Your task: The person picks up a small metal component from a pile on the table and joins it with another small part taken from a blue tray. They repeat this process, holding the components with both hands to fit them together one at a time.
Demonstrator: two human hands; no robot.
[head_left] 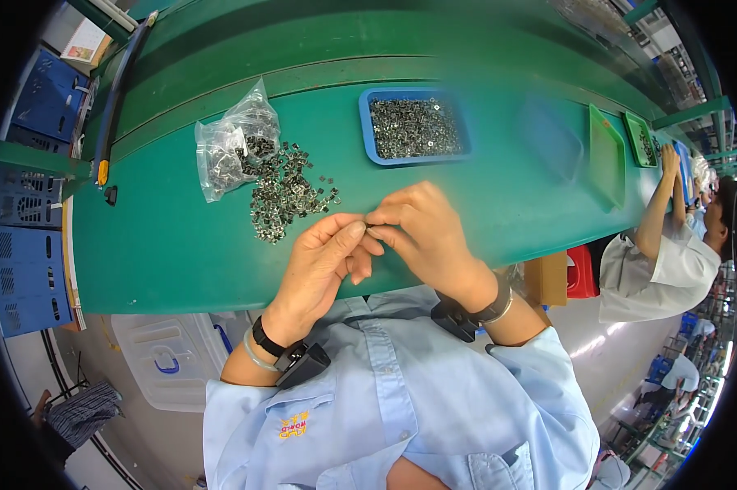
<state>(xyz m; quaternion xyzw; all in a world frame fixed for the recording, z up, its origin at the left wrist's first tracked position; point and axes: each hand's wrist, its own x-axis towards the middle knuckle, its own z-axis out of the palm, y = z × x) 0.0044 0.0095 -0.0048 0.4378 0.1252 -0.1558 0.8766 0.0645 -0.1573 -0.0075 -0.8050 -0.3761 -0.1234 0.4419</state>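
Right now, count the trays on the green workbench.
3. A blue tray of small metal parts lies ahead of the hands; a bare green tray sits to the right; another green tray with parts lies beyond it. Others farther along may be hidden.

Green table (180,245), blue tray (367,122), seemingly dark-grey metal parts (287,192), light-blue shirt (434,392).

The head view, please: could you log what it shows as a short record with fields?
Left hand: pinches a tiny dark metal part with the right hand
Loose pile of metal parts: on the green workbench, left of the hands
Clear plastic bag: open, beside the pile
Blue tray: filled with similar parts
Co-worker's arm: far right
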